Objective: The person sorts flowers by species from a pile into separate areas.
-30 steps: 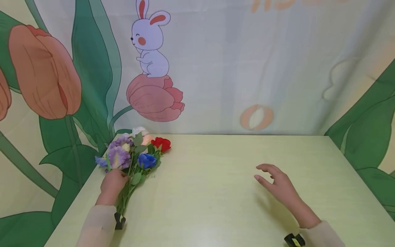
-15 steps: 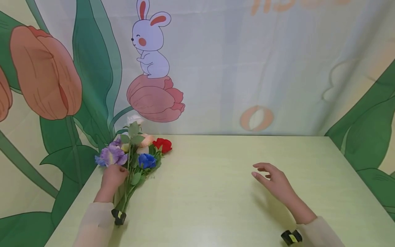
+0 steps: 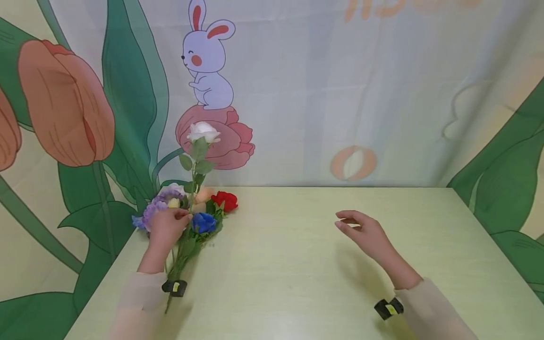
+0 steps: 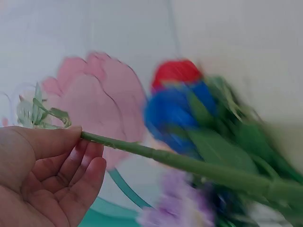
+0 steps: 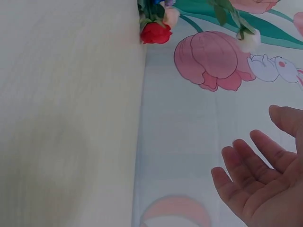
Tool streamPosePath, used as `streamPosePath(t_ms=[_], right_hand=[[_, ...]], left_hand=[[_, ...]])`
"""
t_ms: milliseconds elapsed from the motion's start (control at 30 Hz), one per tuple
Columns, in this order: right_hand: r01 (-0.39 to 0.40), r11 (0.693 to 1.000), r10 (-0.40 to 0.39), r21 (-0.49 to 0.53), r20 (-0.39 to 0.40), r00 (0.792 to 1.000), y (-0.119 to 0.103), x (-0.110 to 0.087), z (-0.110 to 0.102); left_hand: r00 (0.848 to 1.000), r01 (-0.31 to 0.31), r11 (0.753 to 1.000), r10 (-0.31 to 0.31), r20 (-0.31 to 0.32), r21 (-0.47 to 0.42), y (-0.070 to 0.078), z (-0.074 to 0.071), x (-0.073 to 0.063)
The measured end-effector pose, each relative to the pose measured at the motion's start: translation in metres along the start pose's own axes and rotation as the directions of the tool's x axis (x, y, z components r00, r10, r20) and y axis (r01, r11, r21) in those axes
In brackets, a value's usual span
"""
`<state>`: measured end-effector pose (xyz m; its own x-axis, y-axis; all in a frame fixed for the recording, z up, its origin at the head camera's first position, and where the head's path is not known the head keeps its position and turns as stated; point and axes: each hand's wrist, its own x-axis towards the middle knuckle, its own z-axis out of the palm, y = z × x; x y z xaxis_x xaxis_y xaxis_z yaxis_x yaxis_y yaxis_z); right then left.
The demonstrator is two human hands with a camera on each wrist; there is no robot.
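Between thumb and fingers my left hand (image 3: 167, 229) pinches the green stem (image 4: 156, 155) of a white rose (image 3: 204, 132), which stands upright above the other flowers. Under and beside that hand lie a blue flower (image 3: 204, 222), a red rose (image 3: 225, 201), a purple flower (image 3: 155, 210) and a peach flower (image 3: 203, 194), their stems bunched together. Over the right part of the table my right hand (image 3: 365, 233) hovers with relaxed, slightly bent fingers and holds nothing. The right wrist view shows its palm (image 5: 270, 189) and spread fingers.
The pale table (image 3: 276, 264) reaches back to a hanging cloth (image 3: 297, 94) printed with tulips and a rabbit (image 3: 208, 66). Black wrist cameras sit on the left wrist (image 3: 174, 288) and the right wrist (image 3: 388, 309).
My left hand has lifted the white rose up out of the bunch and slightly right. My right hand has moved a little left and farther from me, still holding nothing.
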<state>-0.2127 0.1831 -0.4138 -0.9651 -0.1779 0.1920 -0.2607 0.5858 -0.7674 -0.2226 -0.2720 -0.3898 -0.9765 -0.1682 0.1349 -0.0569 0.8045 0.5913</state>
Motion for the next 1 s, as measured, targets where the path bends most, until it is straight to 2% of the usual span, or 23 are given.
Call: streamPosePath(t_ms=[267,433,633,700,867,1000], right_hand=[[0.007,0.999,-0.008,0.054,0.006,1.0,-0.021,0.018,0.004],[0.005,0.997,-0.006,0.083,0.014,1.0,-0.031,0.026,0.01],[-0.007,0.987,0.004,0.158,0.015,1.0,-0.043,0.034,0.022],[-0.007,0.983,0.005,0.182,0.014,1.0,-0.047,0.037,0.028],[-0.01,0.974,0.011,0.225,-0.002,1.0,-0.055,0.044,0.041],[-0.018,0.968,0.021,0.249,-0.01,1.0,-0.06,0.048,0.049]], left_hand=[[0.995,-0.089,0.987,0.083,-0.049,-0.137,0.054,0.009,-0.004],[0.994,-0.104,0.967,0.094,-0.052,-0.233,0.081,0.025,-0.005],[0.991,-0.129,0.931,0.131,-0.016,-0.342,0.106,0.048,-0.007],[0.992,-0.121,0.919,0.129,-0.003,-0.376,0.113,0.057,-0.008],[0.994,-0.053,0.881,0.094,0.064,-0.47,0.134,0.077,-0.012],[0.987,-0.029,0.846,0.11,0.121,-0.532,0.149,0.092,-0.015]])
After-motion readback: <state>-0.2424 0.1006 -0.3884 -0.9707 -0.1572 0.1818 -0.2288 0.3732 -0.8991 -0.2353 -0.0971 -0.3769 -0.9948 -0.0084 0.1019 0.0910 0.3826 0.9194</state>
